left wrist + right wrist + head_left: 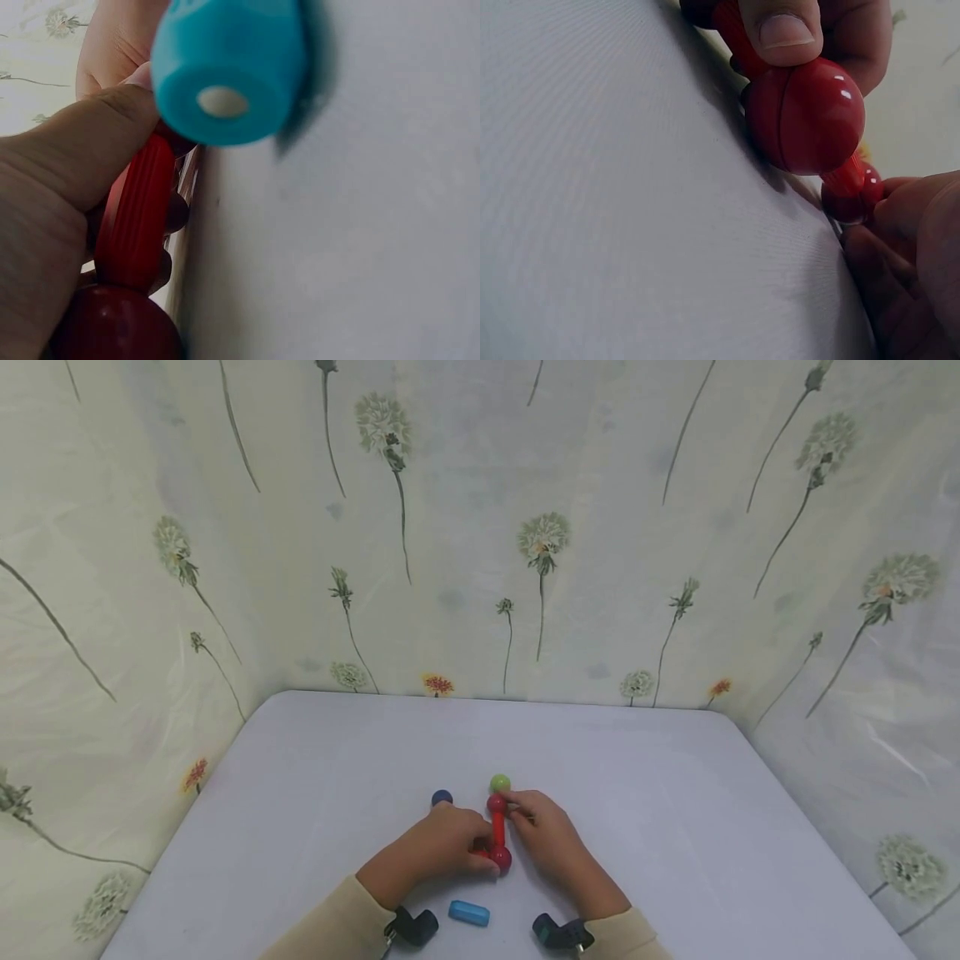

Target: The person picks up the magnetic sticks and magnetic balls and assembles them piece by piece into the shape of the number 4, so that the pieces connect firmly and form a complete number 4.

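Two red balls are joined by a red rod (pixel 498 829) on the table, and a second ribbed red rod (pixel 135 214) meets the near red ball (pixel 806 116). My left hand (pixel 438 846) grips this second rod beside the near ball, its thumb against them in the right wrist view. Thumb and finger of my right hand (pixel 551 835) pinch the far red ball (pixel 497 804). Partly behind my left hand, a dark blue ball (pixel 442 797) shows. Just beyond the far red ball lies a green ball (pixel 500 783). Another red ball (pixel 116 326) appears low in the left wrist view.
A short blue rod (pixel 469 913) lies on the white table (pixel 637 793) between the forearms, close to the left wrist camera. Flower-printed cloth (pixel 465 527) hangs behind the table and along both sides.
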